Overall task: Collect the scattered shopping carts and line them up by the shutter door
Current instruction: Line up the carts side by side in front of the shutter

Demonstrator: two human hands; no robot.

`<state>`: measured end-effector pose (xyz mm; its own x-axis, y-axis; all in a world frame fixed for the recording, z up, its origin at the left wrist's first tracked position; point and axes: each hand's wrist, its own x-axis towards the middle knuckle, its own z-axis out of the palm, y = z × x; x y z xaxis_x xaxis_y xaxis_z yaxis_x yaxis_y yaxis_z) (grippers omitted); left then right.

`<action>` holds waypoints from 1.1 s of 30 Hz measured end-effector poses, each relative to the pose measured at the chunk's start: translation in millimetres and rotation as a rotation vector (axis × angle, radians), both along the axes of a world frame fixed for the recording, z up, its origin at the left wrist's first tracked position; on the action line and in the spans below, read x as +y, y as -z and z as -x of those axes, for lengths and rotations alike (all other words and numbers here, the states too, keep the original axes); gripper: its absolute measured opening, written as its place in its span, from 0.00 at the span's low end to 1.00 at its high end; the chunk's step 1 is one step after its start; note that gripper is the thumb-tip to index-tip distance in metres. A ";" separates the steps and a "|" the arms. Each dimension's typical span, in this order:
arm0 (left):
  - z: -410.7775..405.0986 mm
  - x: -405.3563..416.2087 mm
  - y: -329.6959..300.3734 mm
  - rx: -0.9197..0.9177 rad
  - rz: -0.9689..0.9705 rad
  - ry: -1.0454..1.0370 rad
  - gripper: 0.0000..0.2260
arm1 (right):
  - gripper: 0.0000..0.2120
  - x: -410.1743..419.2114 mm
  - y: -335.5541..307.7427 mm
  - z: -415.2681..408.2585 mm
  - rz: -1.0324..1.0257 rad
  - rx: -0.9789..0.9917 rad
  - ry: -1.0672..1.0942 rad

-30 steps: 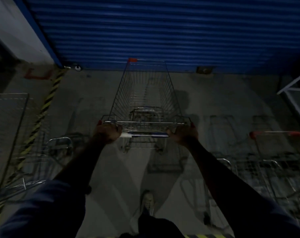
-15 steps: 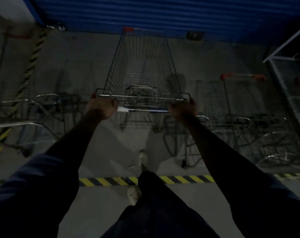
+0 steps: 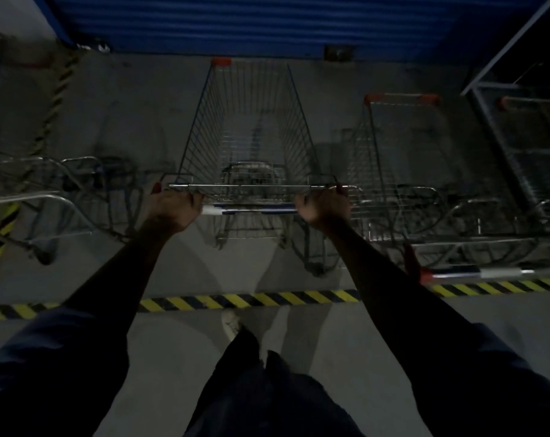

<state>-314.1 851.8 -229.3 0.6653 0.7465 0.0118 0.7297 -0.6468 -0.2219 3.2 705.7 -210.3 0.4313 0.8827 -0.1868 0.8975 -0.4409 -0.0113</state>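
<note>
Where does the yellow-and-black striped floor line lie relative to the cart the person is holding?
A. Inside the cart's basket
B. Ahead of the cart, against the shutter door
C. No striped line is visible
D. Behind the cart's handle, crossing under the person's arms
D: the striped floor line runs across the floor nearer the person than the cart, whose handle both the left hand and right hand grip.

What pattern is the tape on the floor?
Yellow and black diagonal stripes on the floor tape, in the head view.

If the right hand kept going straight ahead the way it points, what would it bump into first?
The right hand grips the cart handle, so the cart goes first; its front would likely meet the blue shutter door, though depth is unclear.
</note>
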 end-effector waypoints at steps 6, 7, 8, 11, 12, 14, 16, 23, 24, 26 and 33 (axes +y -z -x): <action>5.9 -95.7 -7.1 0.027 0.053 -0.079 0.18 | 0.39 -76.0 5.1 0.9 0.039 -0.090 -0.050; 3.1 -111.7 -14.9 -0.036 0.095 -0.118 0.22 | 0.36 -89.2 5.7 1.7 0.021 -0.098 -0.062; 0.0 -125.2 -24.2 -0.062 0.146 -0.157 0.22 | 0.34 -100.7 9.6 1.1 0.003 -0.072 -0.065; 10.2 -155.8 -19.7 0.068 0.054 -0.094 0.10 | 0.40 -123.8 20.0 2.1 -0.005 -0.041 -0.079; 16.8 -161.1 -13.6 0.159 0.001 -0.077 0.07 | 0.44 -130.7 24.8 2.4 0.005 -0.064 -0.085; 25.8 -168.5 -6.6 0.195 -0.065 -0.032 0.07 | 0.45 -141.2 33.3 3.9 0.029 -0.077 -0.081; 28.0 -176.8 -10.1 0.179 -0.104 0.022 0.07 | 0.43 -152.8 31.4 8.7 0.026 -0.072 -0.080; 37.7 -182.5 -2.5 0.236 -0.139 0.086 0.07 | 0.36 -173.8 38.8 21.0 -0.140 -0.128 -0.042; 37.3 -181.5 -3.7 0.257 -0.127 0.092 0.07 | 0.33 -175.3 41.0 21.7 -0.168 -0.118 -0.044; 37.5 -181.1 -3.7 0.249 -0.102 0.083 0.08 | 0.31 -176.8 41.5 22.4 -0.224 -0.142 -0.046; 38.9 -177.9 9.6 0.100 -0.098 0.120 0.13 | 0.33 -172.8 33.6 23.9 -0.070 -0.139 -0.040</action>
<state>-353.0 673.9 -238.9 0.7512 0.6600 0.0095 0.6194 -0.6999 -0.3556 -20.7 532.9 -243.9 0.4128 0.9085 -0.0647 0.9094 -0.4072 0.0847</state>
